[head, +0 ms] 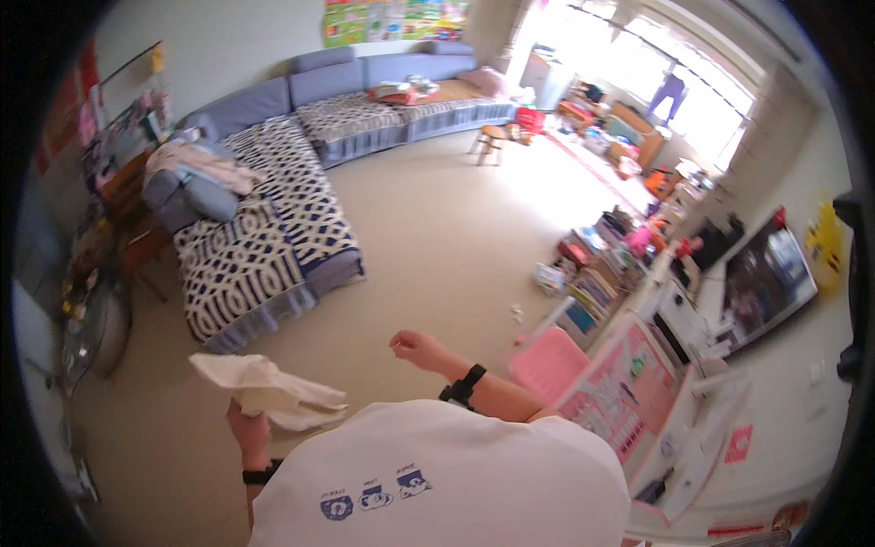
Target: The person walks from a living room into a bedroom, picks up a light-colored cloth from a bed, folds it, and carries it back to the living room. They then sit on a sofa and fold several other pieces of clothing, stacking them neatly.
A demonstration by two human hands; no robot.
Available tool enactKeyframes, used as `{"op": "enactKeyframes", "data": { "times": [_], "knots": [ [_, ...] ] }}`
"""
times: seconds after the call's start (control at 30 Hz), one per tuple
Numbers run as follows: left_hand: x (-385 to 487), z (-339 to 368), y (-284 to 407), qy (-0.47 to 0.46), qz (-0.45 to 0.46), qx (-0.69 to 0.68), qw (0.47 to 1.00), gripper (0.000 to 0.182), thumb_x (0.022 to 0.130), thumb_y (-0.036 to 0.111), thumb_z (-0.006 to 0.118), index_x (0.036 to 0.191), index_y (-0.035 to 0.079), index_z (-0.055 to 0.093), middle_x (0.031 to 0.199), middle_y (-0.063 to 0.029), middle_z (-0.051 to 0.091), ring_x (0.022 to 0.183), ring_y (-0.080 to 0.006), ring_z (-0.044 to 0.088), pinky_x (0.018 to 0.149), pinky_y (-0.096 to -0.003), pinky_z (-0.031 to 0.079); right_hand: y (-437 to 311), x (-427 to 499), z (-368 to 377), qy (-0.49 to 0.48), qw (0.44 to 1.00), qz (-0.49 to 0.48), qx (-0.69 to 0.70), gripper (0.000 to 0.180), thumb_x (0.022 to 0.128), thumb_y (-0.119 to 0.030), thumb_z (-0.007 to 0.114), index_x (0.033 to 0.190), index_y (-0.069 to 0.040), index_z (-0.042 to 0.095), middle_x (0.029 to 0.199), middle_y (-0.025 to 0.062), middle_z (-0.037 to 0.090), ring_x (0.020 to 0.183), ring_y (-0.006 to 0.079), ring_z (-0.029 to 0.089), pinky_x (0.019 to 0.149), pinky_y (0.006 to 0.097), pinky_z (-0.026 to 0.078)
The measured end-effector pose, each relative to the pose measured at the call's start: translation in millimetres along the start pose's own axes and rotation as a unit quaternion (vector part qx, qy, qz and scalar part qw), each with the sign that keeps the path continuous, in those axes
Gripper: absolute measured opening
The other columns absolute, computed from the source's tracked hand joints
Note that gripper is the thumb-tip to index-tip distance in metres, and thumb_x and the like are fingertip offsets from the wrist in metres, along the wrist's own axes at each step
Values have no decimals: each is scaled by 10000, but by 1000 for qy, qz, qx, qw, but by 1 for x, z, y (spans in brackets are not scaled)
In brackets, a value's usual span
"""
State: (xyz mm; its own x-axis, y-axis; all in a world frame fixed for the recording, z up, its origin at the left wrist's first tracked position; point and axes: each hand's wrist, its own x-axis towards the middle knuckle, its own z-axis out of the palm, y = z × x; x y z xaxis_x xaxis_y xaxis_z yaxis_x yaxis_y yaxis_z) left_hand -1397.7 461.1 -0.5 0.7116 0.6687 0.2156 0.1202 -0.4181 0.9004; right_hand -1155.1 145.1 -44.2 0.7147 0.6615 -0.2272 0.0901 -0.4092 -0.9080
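A cream-white cloth (273, 393) is gripped in my left hand (247, 424), which is raised at the lower left. The cloth spreads above the hand and droops to the right, covering most of the fingers. My right hand (413, 346) is held out in front of my body over the floor, its fingers curled in and nothing visible in them. Both wrists wear black straps. My light T-shirt with small printed figures fills the bottom of the view.
A sectional sofa (325, 273) with patterned covers stands at left and back, clothes and cushions on it. A wooden stool (491, 142) stands near its far end. Right are a pink chair (550, 362), a pink-and-white desk (618, 403), books and toys. A television (769, 277) stands beyond.
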Motion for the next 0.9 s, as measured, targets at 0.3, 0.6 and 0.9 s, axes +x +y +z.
{"op": "enactKeyframes", "data": {
  "times": [0.3,0.6,0.9],
  "knots": [
    [139,10,-52,32,-5,130,991,367,749,155,719,1058,-9,606,971,-199,650,941,-386,623,783,-409,489,-69,189,14,-101,991,-77,-49,229,901,-208,576,1069,-60,626,887,62,651,808,142,589,717,310,483],
    [334,21,-104,-86,26,60,994,291,722,98,705,987,-5,642,935,-186,669,888,-366,644,766,-408,501,-95,312,26,21,996,-69,-55,219,906,-208,580,1069,-67,619,892,66,651,819,170,590,745,320,487],
    [474,74,-100,-145,72,92,982,292,746,224,700,985,59,670,892,-183,679,863,-390,637,700,-436,509,-91,377,1,67,997,36,6,194,893,-137,595,1040,-17,636,837,55,658,769,111,592,689,265,484]
  ]
}}
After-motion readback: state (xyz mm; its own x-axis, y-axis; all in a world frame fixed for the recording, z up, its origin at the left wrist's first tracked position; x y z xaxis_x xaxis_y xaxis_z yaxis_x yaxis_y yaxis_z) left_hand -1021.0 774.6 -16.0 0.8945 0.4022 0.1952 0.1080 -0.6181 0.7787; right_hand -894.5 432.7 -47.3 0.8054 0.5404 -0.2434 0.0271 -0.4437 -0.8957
